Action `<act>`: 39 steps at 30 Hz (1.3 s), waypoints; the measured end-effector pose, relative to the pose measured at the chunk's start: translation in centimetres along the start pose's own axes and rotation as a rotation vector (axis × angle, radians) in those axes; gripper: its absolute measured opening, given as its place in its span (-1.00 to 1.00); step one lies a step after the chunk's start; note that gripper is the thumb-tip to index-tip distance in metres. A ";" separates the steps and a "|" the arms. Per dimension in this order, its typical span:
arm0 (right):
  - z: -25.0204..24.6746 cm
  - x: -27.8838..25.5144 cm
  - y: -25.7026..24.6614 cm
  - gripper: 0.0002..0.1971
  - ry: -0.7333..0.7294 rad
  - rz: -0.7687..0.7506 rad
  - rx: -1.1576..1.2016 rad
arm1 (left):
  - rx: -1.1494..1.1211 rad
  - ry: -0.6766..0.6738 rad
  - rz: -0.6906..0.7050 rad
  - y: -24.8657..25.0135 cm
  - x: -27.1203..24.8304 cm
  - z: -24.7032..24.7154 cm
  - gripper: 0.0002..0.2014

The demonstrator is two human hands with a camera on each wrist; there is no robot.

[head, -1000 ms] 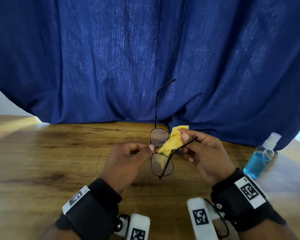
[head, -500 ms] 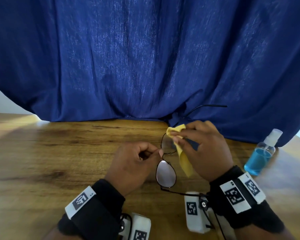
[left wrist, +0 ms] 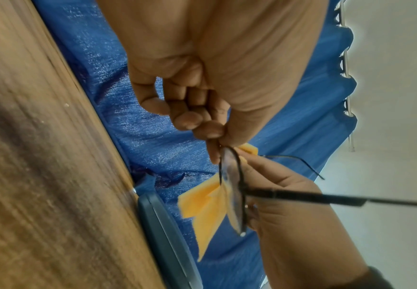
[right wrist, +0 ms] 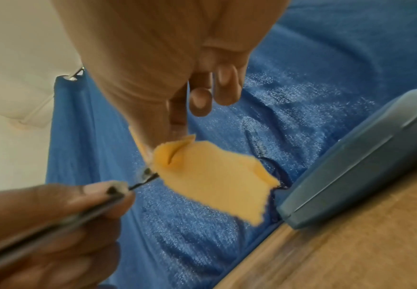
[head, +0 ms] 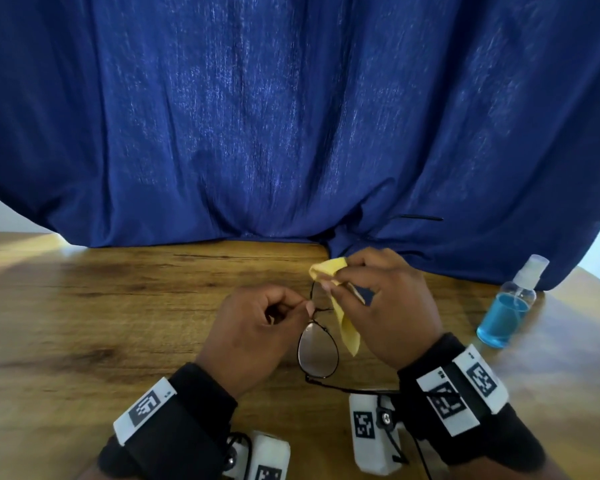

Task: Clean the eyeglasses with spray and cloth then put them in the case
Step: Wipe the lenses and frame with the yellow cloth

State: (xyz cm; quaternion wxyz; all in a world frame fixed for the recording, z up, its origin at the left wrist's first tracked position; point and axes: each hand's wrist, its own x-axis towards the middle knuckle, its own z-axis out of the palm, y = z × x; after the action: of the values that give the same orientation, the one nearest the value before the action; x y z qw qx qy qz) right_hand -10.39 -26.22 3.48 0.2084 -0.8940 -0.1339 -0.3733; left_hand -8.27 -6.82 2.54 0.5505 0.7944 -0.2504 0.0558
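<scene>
The spray bottle [head: 505,310] held blue liquid; left hand [head: 257,332] pinched the eyeglasses [head: 318,348], right hand [head: 392,306] the cloth [head: 343,317].

Your left hand [head: 257,327] pinches the eyeglasses [head: 317,351] above the table [head: 84,323], right hand [head: 392,306] just beside it with the cloth [head: 343,320] on the far lens. Spray bottle [head: 506,306] sits off to your right, case [right wrist: 365,156] behind against the curtain [head: 291,116].
</scene>
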 end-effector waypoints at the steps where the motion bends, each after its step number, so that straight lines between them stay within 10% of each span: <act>1: 0.1 -0.1 -0.3 -0.78 -0.037 -0.038 0.019 | -0.011 -0.001 -0.006 0.0 0.0 0.0 -0.88; 11: -0.4 -0.4 1.0 -0.83 -0.099 0.120 0.003 | -0.069 0.074 -0.033 0.3 0.1 -0.7 -0.87; 17: -1.5 0.1 -0.2 -0.95 0.231 0.123 0.001 | -0.068 0.082 -0.082 -0.1 0.2 -0.6 -0.86; 25: 0.2 -0.4 -0.6 -0.74 -0.064 -0.055 0.064 | -0.054 0.056 -0.073 -0.1 0.1 -0.4 -0.89; 39: -0.2 -0.1 0.6 -0.81 -0.015 -0.008 -0.016 | -0.026 0.049 -0.052 -0.1 0.2 -0.4 -0.88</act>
State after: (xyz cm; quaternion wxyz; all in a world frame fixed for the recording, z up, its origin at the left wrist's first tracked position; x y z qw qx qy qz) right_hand -10.41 -26.84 3.39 0.1989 -0.8979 -0.1360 -0.3684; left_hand -7.95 -6.48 2.71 0.5679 0.7919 -0.2168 0.0574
